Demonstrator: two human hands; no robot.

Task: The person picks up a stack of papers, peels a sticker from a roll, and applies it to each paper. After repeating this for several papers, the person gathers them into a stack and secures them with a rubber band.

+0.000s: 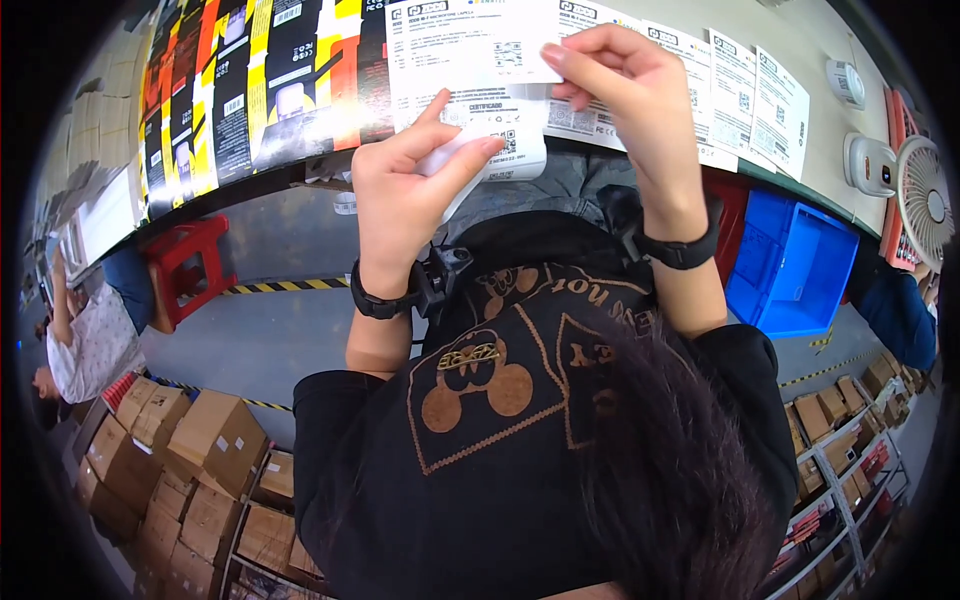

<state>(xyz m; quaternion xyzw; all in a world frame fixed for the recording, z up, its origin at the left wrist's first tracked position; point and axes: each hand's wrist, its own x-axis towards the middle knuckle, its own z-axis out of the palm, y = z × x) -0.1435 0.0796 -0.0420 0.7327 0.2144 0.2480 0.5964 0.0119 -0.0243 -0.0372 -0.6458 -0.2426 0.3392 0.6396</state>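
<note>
Left of the right hand [640, 90] is a white sheet [460, 45] it pinches; the left hand [405, 178] grips curled paper [522, 160].

We had 1 rect. wht. label [475, 50] w/ sm. blk. print & a QR sq., held approx. flat, pinched at its rt. edge. Just below, partly covered by it, we had a wht. printed strip [528, 158], curled, its nr. end over the table edge.

Smooth white paper sheet [448, 62], glossy printed packaging [290, 120], smooth plastic crate [758, 262], matt cardboard boxes [212, 442], cloth shirt [440, 520].
</note>
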